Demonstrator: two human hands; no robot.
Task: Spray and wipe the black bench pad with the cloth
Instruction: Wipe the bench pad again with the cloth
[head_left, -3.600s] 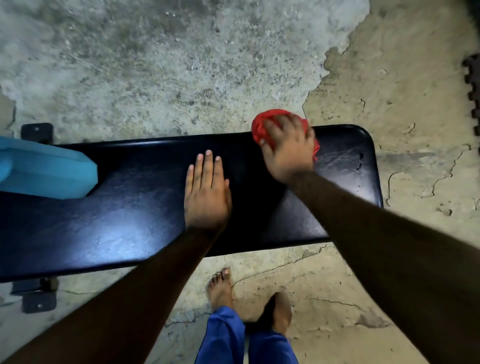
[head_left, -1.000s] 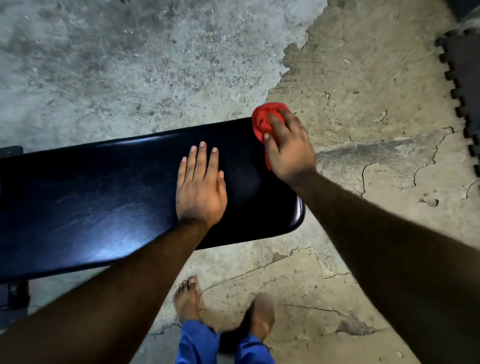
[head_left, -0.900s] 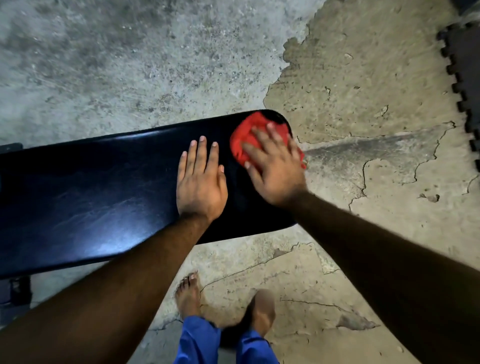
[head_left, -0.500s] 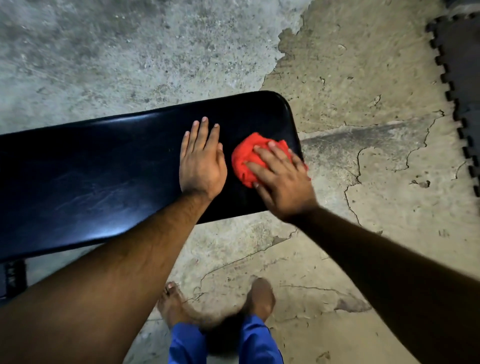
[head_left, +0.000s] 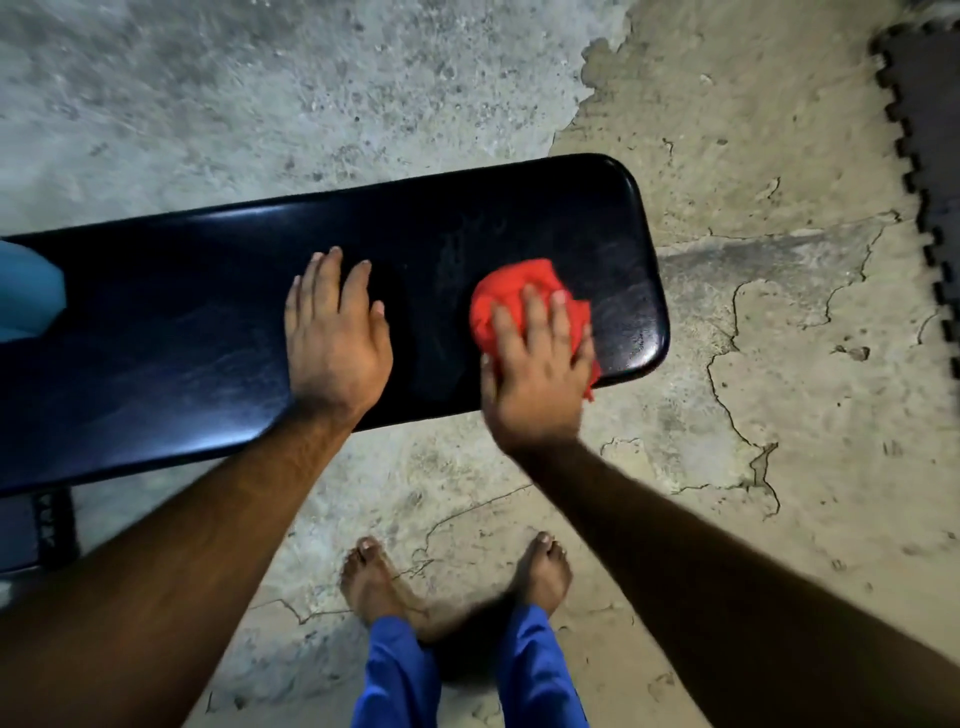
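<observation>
The floor (head_left: 260, 93) is rough grey concrete on the far left side, and it gives way along a ragged edge to a worn tan patch (head_left: 753, 130) that runs with thin cracks toward the near right. A dark foam mat (head_left: 930, 130) with an interlocking toothed edge lies on the floor at the far right. The light is dim and falls from above, leaving a soft sheen and a deep shadow near the bottom.
</observation>
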